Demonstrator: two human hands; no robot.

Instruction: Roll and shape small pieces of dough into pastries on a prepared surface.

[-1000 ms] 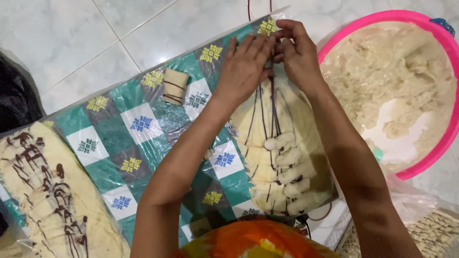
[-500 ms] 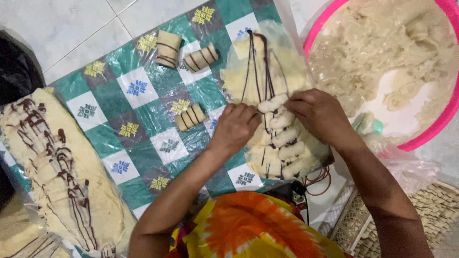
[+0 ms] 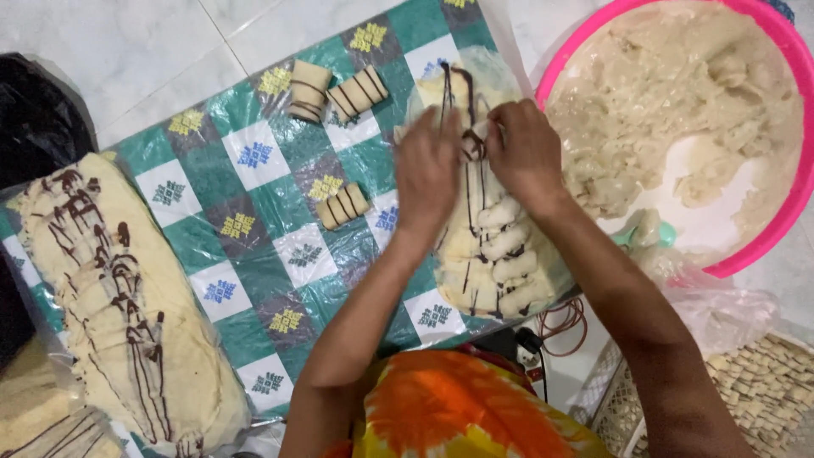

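A thin sheet of pale dough [image 3: 475, 254] with dark chocolate lines lies on clear plastic over a green and white patterned mat [image 3: 254, 220]. Banana pieces sit in a row along the sheet. My left hand [image 3: 426, 170] and my right hand [image 3: 523, 151] press together on the upper part of this sheet, fingers curled around a piece of dough and banana between them. Three rolled striped pieces lie on the mat: two [image 3: 307, 88] [image 3: 358, 92] at the top and one [image 3: 343, 206] in the middle.
A pink basin [image 3: 788, 212] with pale batter stands at the upper right. A second striped dough sheet [image 3: 119, 297] lies at the left beside a black bag [image 3: 34, 119]. A woven tray [image 3: 763, 390] sits at lower right, cables [image 3: 560, 322] near my orange clothing.
Both hands moved from the top end of the sheet down to its lower half, then back up to its upper part. The camera view shifted, showing rolled pieces on the mat.
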